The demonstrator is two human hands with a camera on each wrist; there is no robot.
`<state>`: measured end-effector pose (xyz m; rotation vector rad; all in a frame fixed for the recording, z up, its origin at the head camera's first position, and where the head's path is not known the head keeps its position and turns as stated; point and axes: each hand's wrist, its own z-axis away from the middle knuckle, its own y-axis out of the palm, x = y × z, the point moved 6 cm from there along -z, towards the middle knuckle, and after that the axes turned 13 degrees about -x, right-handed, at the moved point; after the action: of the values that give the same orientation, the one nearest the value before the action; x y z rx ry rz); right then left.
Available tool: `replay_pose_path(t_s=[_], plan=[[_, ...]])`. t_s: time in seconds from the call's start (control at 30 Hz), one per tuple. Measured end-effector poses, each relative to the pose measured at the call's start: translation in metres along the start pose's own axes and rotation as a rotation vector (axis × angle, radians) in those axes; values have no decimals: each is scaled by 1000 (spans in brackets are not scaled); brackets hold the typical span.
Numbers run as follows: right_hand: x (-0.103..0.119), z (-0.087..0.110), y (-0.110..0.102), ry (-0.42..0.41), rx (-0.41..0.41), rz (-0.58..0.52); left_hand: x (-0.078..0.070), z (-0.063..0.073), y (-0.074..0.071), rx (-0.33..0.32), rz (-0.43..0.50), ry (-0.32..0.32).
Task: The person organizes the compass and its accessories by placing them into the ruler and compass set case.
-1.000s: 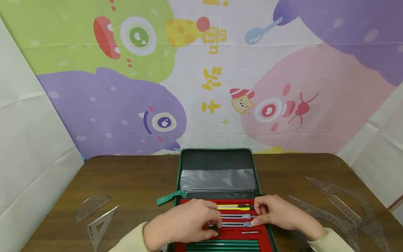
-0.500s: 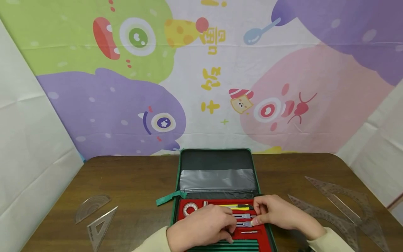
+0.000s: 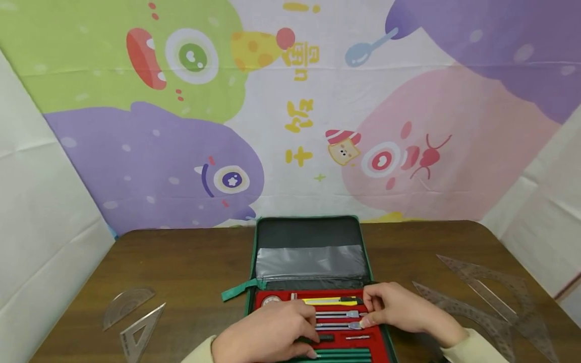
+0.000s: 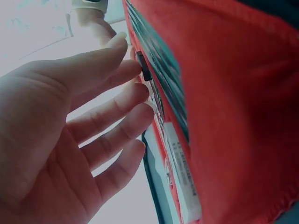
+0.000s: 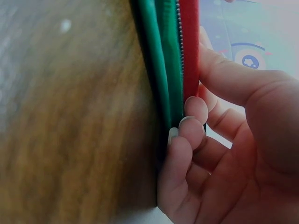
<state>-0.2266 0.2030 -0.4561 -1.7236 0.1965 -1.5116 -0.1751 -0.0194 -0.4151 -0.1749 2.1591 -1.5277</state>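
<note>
A green zip-up case (image 3: 310, 233) lies unfolded on the table, its red tray (image 5: 190, 51) filled with drawing tools. My left hand (image 3: 277, 330) hovers low over the tray, fingers loosely extended, fingertips right by a small black piece (image 3: 326, 338) lying in a slot. In the left wrist view that black piece (image 4: 144, 66) is beside the index fingertip. My right hand (image 3: 395, 307) grips the case's right edge, thumb on the tray side near the metal drawing instruments (image 3: 338, 326), other fingers curled against the zipper side. Green pencils (image 3: 345, 354) lie toward the front, partly hidden by my left hand.
A yellow utility knife (image 3: 333, 301) and a small metal rod (image 3: 357, 337) sit in the tray. A protractor (image 3: 127, 305) and a small set square (image 3: 141, 333) lie at left. Larger clear rulers (image 3: 499, 297) lie at right. A printed cloth hangs behind.
My left hand carried the black piece right over the tray, let go of it in its slot and drew back left. My right hand stayed on the case edge.
</note>
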Motion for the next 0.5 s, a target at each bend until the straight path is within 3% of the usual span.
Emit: replay_pose_path(t_s=[0.13, 0.33, 0.5], plan=[[-1, 1, 0, -22, 2, 8, -4, -2, 2, -1, -8, 24], [1, 0, 0, 10, -4, -3, -8, 0, 2, -13, -10, 80], [2, 0, 0, 17, -7, 8, -8, 1, 4, -7, 19, 78]])
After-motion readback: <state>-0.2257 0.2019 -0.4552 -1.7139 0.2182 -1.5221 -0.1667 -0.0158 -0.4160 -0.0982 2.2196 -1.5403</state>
